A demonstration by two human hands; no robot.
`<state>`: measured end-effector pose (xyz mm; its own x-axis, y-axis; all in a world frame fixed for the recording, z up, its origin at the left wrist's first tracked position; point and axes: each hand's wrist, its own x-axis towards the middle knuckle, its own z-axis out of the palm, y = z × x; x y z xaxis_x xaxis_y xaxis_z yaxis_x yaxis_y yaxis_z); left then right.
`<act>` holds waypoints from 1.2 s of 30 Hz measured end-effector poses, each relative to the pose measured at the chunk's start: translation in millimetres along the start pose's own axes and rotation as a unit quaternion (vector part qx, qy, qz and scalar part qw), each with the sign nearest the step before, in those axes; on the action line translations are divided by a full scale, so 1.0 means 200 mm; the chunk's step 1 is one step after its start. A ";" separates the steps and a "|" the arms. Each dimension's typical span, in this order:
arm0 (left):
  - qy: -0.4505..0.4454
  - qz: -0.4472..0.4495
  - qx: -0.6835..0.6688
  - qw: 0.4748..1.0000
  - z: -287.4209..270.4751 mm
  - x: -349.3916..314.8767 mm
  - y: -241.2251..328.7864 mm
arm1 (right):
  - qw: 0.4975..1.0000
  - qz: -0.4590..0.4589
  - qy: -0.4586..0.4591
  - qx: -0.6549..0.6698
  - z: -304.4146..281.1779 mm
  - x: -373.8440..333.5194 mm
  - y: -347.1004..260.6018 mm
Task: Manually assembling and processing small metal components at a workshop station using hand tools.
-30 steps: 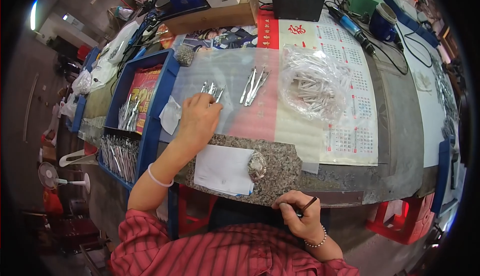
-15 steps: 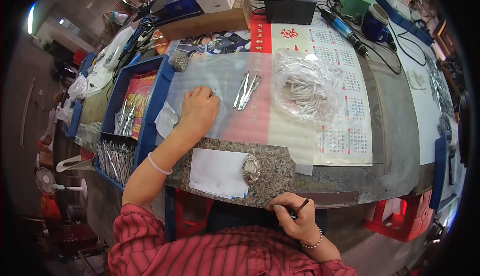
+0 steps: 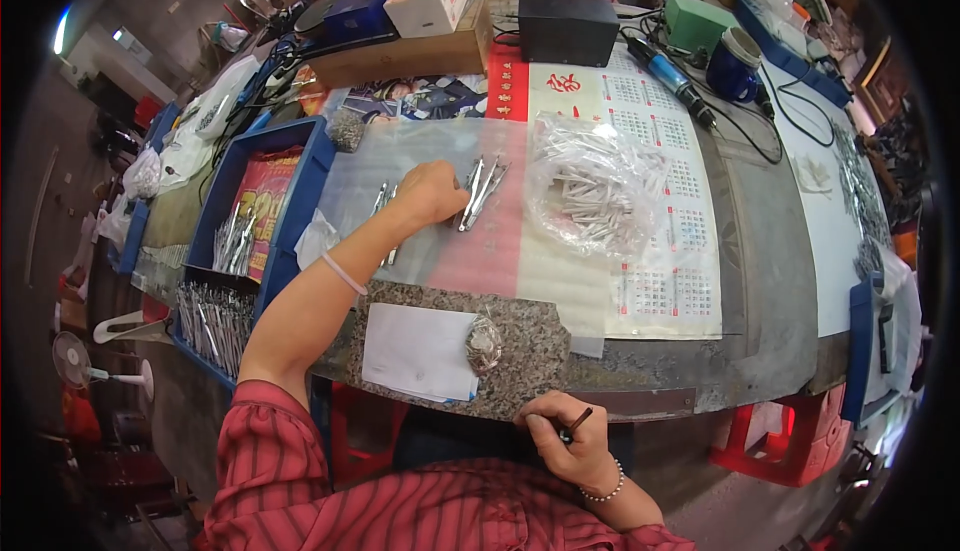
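Note:
My left hand point(image 3: 432, 192) reaches over the plastic-covered mat, its fingers curled down at the left edge of a small group of slim silver metal tools point(image 3: 484, 194). The fingertips are partly hidden, so what they pinch cannot be made out. More slim metal tools point(image 3: 384, 197) lie left of that hand, partly under the wrist. Near the table's front edge, my right hand point(image 3: 570, 439) is closed around a thin dark brown stick-like tool point(image 3: 580, 419). Between the hands, a granite slab point(image 3: 530, 336) bears white paper point(image 3: 418, 351) and a round, shiny plastic-wrapped bundle point(image 3: 484, 343).
A clear bag of white slender pieces point(image 3: 590, 191) lies right of the metal tools. Blue bins point(image 3: 300, 201) with many slim metal tools stand at left. A black box point(image 3: 568, 29), a blue pen-like power tool point(image 3: 672, 81) and a dark blue mug point(image 3: 735, 63) stand at the back.
My left hand has moved right to the group of metal tools, uncovering other tools where it was. My right hand still holds the dark stick-like tool. The view has shifted slightly.

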<state>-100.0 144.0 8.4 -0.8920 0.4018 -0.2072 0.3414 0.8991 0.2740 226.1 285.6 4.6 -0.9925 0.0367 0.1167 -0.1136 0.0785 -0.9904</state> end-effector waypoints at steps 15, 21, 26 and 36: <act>0.140 0.050 -0.506 0.850 -0.35 -0.90 -0.13 | 0.999 -0.002 0.022 -0.042 0.03 -0.02 0.02; 0.229 0.037 -0.670 0.705 -0.15 -1.34 -0.15 | 0.998 0.026 0.022 -0.055 0.05 -0.01 -0.01; 0.283 0.043 -0.709 0.644 -0.02 -1.43 -0.19 | 0.991 0.128 0.045 0.007 0.02 0.03 -0.11; 0.274 0.041 -0.738 0.615 0.10 -1.53 -0.28 | 0.961 0.014 0.110 -0.254 -0.26 0.51 -0.27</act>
<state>160.8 -25.9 37.0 -0.9938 -0.0467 0.1012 0.1115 -0.4211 0.9001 133.3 337.1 74.8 -0.9550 0.2512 0.1577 0.0060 0.5481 -0.8364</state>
